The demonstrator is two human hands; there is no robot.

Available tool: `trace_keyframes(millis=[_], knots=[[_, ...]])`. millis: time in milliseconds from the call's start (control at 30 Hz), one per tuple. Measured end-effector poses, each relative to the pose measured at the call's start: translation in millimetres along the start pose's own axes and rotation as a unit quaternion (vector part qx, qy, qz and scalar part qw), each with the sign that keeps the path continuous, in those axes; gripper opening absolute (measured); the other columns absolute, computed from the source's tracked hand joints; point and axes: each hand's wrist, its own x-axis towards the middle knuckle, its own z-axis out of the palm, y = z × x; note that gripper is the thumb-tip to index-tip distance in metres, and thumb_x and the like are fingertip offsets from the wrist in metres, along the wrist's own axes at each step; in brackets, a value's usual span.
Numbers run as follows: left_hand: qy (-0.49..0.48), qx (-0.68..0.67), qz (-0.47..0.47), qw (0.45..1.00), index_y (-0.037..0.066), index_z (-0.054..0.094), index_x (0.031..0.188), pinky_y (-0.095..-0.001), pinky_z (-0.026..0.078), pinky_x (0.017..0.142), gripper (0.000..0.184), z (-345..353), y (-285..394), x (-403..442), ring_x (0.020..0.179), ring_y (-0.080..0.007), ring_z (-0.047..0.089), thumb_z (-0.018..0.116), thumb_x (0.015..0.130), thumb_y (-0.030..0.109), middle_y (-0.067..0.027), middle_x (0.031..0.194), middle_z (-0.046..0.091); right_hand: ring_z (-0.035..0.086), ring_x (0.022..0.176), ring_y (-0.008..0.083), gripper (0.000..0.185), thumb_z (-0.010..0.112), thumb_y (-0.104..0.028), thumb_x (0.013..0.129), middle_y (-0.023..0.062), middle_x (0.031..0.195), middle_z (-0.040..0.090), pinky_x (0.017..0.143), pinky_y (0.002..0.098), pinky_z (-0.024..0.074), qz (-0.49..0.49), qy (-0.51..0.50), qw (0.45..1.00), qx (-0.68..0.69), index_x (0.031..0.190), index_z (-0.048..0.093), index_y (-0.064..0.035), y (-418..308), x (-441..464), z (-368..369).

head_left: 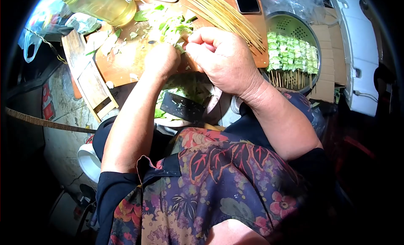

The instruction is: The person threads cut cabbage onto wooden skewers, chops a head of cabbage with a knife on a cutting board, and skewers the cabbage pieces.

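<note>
My left hand (163, 60) is closed in a fist above the near edge of the orange cutting board (122, 70). Close beside it, my right hand (227, 59) has thumb and forefinger drawn together; whatever either hand grips is hidden by the fingers. Just beyond them lies a pile of chopped pale-green leaves (170, 28). Bamboo skewers (229, 17) lie in a bundle past my right hand. Below my wrists, a dark cleaver blade (183, 108) rests across a bowl of leafy greens (176, 87).
On the right, a metal colander (290, 21) holds several finished leaf skewers (292, 53). A phone (247, 1) and a yellowish jar (101, 7) stand at the back of the board. A wooden slicer (90, 74) leans at its left edge. White foam box (362, 55) lies far right.
</note>
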Motion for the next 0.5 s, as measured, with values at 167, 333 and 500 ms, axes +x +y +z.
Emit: trace_keyframes(millis=[167, 333, 500], knots=[[0.005, 0.036, 0.045, 0.998, 0.006, 0.065, 0.100, -0.0362, 0.052, 0.073, 0.041, -9.8, 13.1, -11.7, 0.080, -0.0229, 0.065, 0.078, 0.067, 0.025, -0.0120, 0.091, 0.068, 0.042, 0.052, 0.0003, 0.011, 0.059, -0.012, 0.089, -0.0063, 0.058, 0.049, 0.046, 0.0195, 0.0330, -0.005, 0.002, 1.000, 0.020, 0.085, 0.062, -0.0017, 2.6, 0.6, 3.0], [0.089, -0.183, 0.030, 0.979, 0.002, 0.068, 0.091, -0.0323, 0.052, 0.065, 0.032, -15.6, -6.1, -7.8, 0.067, -0.0203, 0.067, 0.070, 0.075, 0.031, -0.0116, 0.076, 0.069, 0.063, 0.061, 0.0217, 0.013, 0.060, -0.013, 0.080, 0.0117, 0.067, 0.064, 0.060, 0.0325, 0.0504, -0.024, 0.020, 1.000, 0.000, 0.078, 0.065, -0.0007, 0.0, 1.8, 1.4], [0.041, -0.385, -0.113, 0.915, 0.004, 0.065, 0.086, -0.0233, 0.050, 0.059, 0.013, -67.8, -3.4, -28.9, 0.058, -0.0085, 0.056, 0.068, 0.080, 0.015, -0.0022, 0.071, 0.062, 0.062, 0.060, 0.0210, 0.013, 0.059, -0.012, 0.080, 0.0113, 0.066, 0.063, 0.059, 0.0321, 0.0500, -0.042, 0.032, 0.998, -0.039, 0.077, 0.065, -0.0007, -6.6, -0.9, -3.1]])
